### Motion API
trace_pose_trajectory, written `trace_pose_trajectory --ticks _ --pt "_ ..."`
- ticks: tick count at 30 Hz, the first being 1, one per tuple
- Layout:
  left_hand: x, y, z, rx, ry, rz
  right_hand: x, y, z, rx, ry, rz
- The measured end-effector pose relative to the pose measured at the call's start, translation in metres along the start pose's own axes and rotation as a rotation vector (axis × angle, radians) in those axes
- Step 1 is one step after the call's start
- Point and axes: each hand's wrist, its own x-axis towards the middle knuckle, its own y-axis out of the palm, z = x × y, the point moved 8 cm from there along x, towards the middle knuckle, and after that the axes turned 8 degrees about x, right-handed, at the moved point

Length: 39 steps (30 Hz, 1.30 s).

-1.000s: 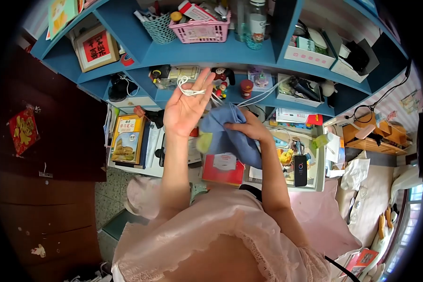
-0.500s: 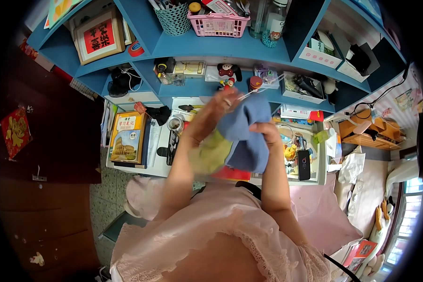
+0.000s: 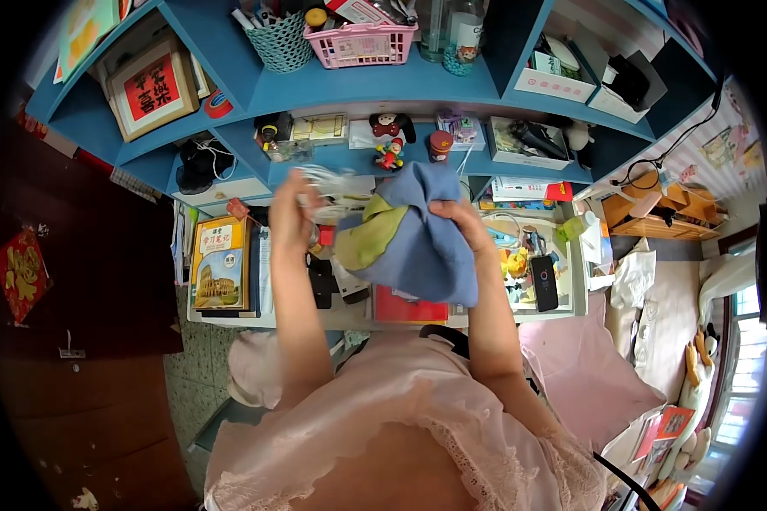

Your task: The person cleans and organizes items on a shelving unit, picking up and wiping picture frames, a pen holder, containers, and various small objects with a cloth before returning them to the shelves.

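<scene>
My right hand grips a blue and green cloth piece in front of my chest, thumb pressed on its blue side. The cloth hangs in folds, with the green part facing left; whether anything is inside it is hidden. To the left, my left hand is raised and somewhat blurred, its fingers closed on a loose white cord. Motion smears the cord's loops, which spread between that hand and the cloth. Below the cloth a red flat item lies at the desk's front edge.
A yellow-covered book lies at the desk's left. To the right are a black phone and a green-labelled bottle. Blue shelves behind hold a pink basket, a small red figurine and several boxes.
My left hand has moved left, away from the cloth, with the white cord now stretched out beside it. The cloth has stayed in my right hand. The whole view has shifted slightly.
</scene>
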Motion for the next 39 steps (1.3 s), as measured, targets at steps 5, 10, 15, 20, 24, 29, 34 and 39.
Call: trace_pose_trajectory --ticks 5,10,15,20,24,29,34,39 --pt "-0.016 -0.090 -0.041 0.143 0.132 -0.792 -0.022 -0.044 0.031 0.114 -0.052 -0.155" --pt "-0.054 -0.065 -0.090 0.724 0.482 -1.289 -0.040 -0.105 0.045 0.400 -0.016 -0.304" --pt "0.022 -0.089 0.009 1.432 -0.064 -0.612 -0.057 -0.170 0.086 -0.162 -0.220 -0.650" --pt "0.019 0.018 0.079 1.548 -0.277 -0.219 -0.072 -0.219 0.109 -0.062 -0.299 -0.688" --pt "0.032 0.139 0.094 1.342 0.192 -0.015 -0.076 -0.226 0.120 0.323 -0.313 -0.621" --pt "0.085 0.180 0.128 1.225 0.345 -0.131 -0.078 -0.238 0.126 0.313 -0.221 -0.608" --pt "0.104 0.169 0.153 1.030 0.144 -0.190 -0.078 -0.247 0.135 0.318 -0.232 -0.554" --pt "0.064 0.222 0.118 0.706 0.146 -0.003 -0.072 -0.220 0.156 -0.116 -0.426 -0.634"
